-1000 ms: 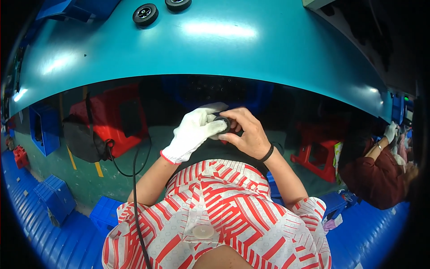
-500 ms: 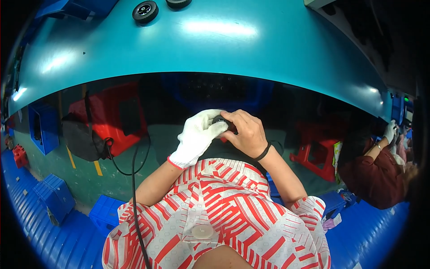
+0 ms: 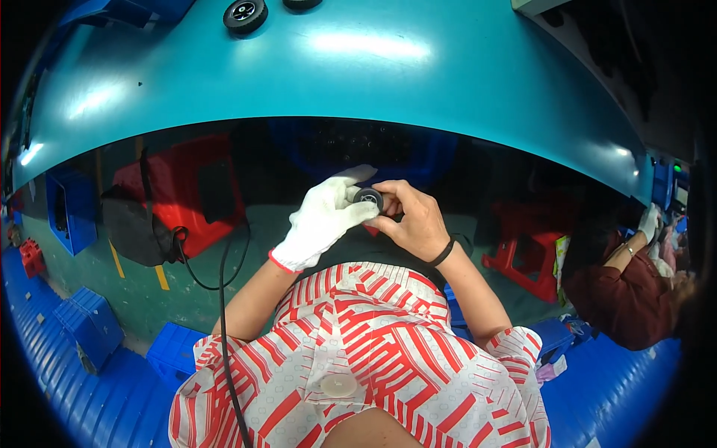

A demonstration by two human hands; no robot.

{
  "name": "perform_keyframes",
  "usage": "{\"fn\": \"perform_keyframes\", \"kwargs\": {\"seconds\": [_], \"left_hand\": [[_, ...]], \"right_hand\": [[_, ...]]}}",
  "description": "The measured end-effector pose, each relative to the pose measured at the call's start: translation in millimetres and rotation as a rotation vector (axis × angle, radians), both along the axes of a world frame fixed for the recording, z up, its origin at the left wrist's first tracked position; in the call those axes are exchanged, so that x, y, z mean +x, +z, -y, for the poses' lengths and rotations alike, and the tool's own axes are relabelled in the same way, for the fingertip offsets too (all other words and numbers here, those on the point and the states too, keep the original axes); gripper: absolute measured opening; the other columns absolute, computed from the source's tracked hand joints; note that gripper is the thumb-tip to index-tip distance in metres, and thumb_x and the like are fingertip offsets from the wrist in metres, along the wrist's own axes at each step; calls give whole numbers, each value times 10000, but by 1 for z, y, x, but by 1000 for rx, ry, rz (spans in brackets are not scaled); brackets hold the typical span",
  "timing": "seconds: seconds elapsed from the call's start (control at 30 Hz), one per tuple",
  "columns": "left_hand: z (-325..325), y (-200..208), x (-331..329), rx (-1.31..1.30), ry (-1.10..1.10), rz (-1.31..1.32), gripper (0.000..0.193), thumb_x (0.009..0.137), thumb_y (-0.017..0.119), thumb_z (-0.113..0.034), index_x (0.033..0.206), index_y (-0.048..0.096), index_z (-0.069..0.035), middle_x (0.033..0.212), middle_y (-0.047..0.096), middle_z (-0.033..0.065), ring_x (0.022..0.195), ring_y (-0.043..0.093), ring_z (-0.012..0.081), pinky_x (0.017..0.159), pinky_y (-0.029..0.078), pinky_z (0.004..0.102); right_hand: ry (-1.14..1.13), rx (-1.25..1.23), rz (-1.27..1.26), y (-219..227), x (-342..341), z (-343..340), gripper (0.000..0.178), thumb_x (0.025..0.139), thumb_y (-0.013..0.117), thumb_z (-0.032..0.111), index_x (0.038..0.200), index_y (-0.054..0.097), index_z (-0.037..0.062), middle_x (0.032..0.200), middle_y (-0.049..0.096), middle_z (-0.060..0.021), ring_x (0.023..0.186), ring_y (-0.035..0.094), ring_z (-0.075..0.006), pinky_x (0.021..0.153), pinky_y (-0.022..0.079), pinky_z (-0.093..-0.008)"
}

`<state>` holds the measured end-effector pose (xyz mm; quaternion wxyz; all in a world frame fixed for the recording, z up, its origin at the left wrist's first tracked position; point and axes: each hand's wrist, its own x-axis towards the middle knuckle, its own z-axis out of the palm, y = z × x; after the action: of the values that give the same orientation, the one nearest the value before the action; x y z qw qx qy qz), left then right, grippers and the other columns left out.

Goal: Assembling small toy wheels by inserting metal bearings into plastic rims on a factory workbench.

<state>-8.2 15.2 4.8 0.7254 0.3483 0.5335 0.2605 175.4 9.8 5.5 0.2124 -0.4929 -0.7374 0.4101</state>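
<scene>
A small black wheel (image 3: pixel 369 196) with a light spoked hub is held between my two hands, in front of my body and below the table's near edge. My left hand (image 3: pixel 326 214), in a white glove, pinches it from the left side with thumb and fingers, one finger raised off it. From the right, my bare right hand (image 3: pixel 412 217) grips its rim between thumb and fingertips. The hub faces up toward me. Part of the rim is hidden by my fingers.
Two black wheels, one of them a spoked wheel (image 3: pixel 245 16), lie at the far side of the teal table (image 3: pixel 224 82). Under it sits a dark blue bin (image 3: pixel 358 145). Red stools (image 3: pixel 187 194) stand on both sides. At the right a co-worker (image 3: pixel 627 291) wears a white glove.
My hands have opened out around the wheel, so its hub now shows. The left hand has shifted slightly left, one finger lifting away from the wheel.
</scene>
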Motion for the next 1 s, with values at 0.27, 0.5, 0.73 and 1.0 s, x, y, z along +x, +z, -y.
{"fn": "perform_keyframes", "kwargs": {"seconds": [0.27,0.5,0.73,1.0], "left_hand": [[12,-4,8,62,123,143,540,823,660,-43,1293,418,69,992,608,118,865,600,126,732,500,231],[5,9,13,158,-5,-104,549,821,656,-48,1302,415,61,880,614,73,779,588,99,696,481,214],[-2,2,-1,185,-227,-240,542,808,676,-85,1273,441,64,881,617,69,779,590,102,708,479,220],[16,-8,15,38,211,133,575,795,694,-61,1264,406,104,935,615,115,837,603,129,753,489,241]], "right_hand": [[1,289,73,-1,-6,-3,530,598,803,100,1073,576,36,1035,572,-126,924,562,-278,759,484,-343],[-85,404,42,-20,-7,7,456,605,820,175,993,623,38,916,616,-93,856,586,-269,735,478,-351],[86,161,21,-6,-5,1,445,656,798,147,1047,603,60,962,620,-104,873,603,-280,750,516,-341],[-223,118,34,-9,-10,8,452,633,770,81,1046,589,43,967,606,-131,832,615,-266,738,516,-322]]}}
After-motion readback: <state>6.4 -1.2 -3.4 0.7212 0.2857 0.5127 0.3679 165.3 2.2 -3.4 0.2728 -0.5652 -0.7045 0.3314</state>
